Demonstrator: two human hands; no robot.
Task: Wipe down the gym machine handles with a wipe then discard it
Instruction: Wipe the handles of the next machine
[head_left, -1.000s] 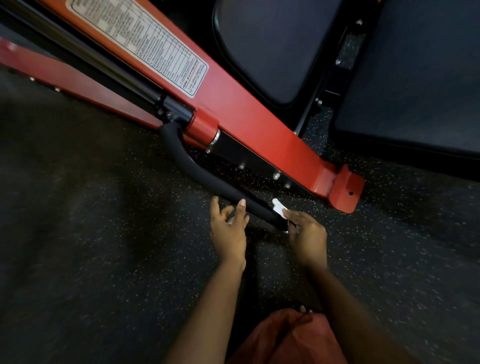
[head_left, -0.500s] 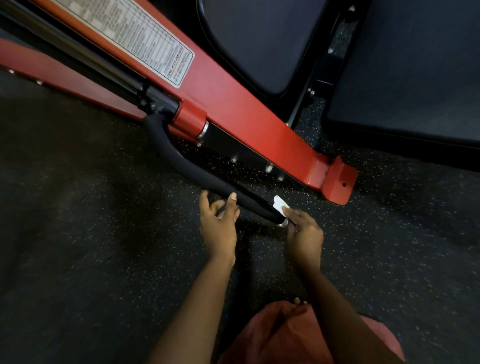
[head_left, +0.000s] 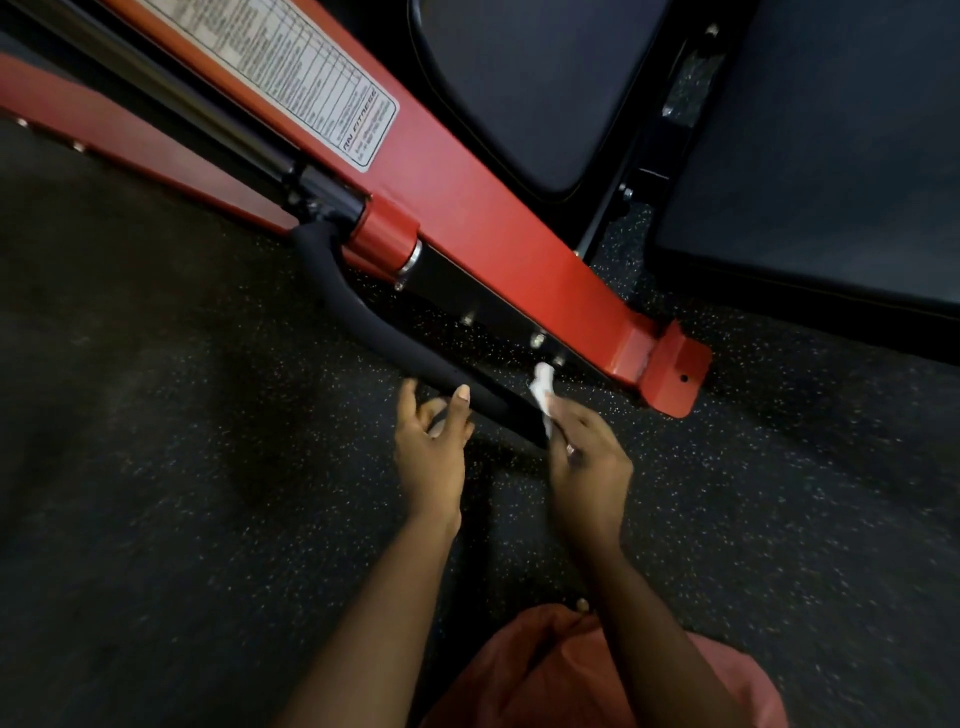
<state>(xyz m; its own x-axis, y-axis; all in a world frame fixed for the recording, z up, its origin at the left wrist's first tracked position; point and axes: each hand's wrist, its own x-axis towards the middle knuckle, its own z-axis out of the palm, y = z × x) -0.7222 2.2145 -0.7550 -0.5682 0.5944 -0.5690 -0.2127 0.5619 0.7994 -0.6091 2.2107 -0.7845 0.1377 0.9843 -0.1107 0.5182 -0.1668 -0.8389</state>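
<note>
A black foam-covered handle (head_left: 363, 322) curves out from the red machine arm (head_left: 498, 228) and runs down toward my hands. My right hand (head_left: 584, 457) pinches a small crumpled white wipe (head_left: 543, 391) and holds it against the handle's lower end. My left hand (head_left: 434, 447) is beside the handle's near side, fingers loosely curled, one fingertip touching the foam and nothing held.
Dark padded seat cushions (head_left: 810, 156) lie at the upper right, behind the red arm. A red bracket foot (head_left: 675, 371) sits on the speckled black rubber floor (head_left: 156, 467). A white instruction label (head_left: 311, 78) is stuck on the arm. My red-clothed knee (head_left: 571, 675) is at the bottom.
The wipe has turned from lying flat on the handle's end to standing up crumpled in my right hand's pinch. My left hand stays beside the handle.
</note>
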